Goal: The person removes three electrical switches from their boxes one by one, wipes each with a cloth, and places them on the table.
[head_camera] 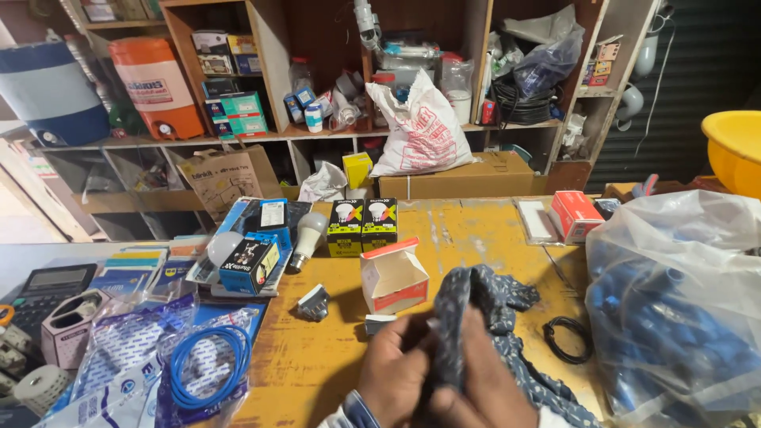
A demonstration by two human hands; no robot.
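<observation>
Blue patterned cloth bunched in both hands, hiding their fingers; wrists cut off.

Soft patterned cloth, worn wooden table

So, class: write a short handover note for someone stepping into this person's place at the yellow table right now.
Left hand: fingers gripping the blue patterned cloth.
Right hand: also on the cloth, bunching it.
Nearby: open small box just beyond the hands, a grey adapter left of it, a black cable coil to the right.
Done: box stands open and looks empty.
Left: cannot tell; the cloth touches nothing else.
</observation>
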